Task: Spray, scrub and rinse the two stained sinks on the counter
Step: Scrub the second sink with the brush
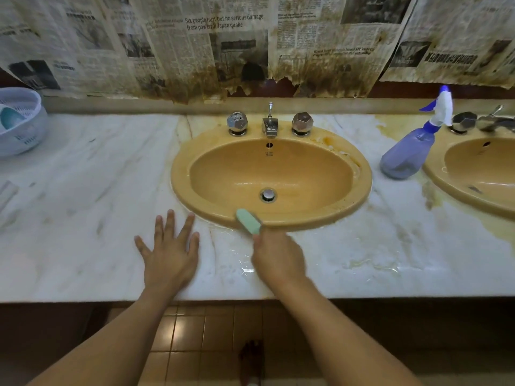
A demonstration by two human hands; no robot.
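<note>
An orange oval sink [306, 210] sits in the middle of the marble counter [83, 207], with brown stains on its right rim. A second orange sink [440, 174] shows partly at the right edge. My right hand [278, 257] grips a pale green scrub brush [249, 220] whose head lies on the near rim of the middle sink. My left hand [170, 249] rests flat on the counter, fingers spread, just left of that sink. A purple spray bottle [409, 154] with a white and blue trigger stands between the two sinks.
A spout [269, 126] and two faceted knobs [237, 122] stand behind the middle sink. A white basket [19, 126] sits at the far left. Stained newspaper [250, 45] covers the wall. Yellow stains and water lie on the counter to the right.
</note>
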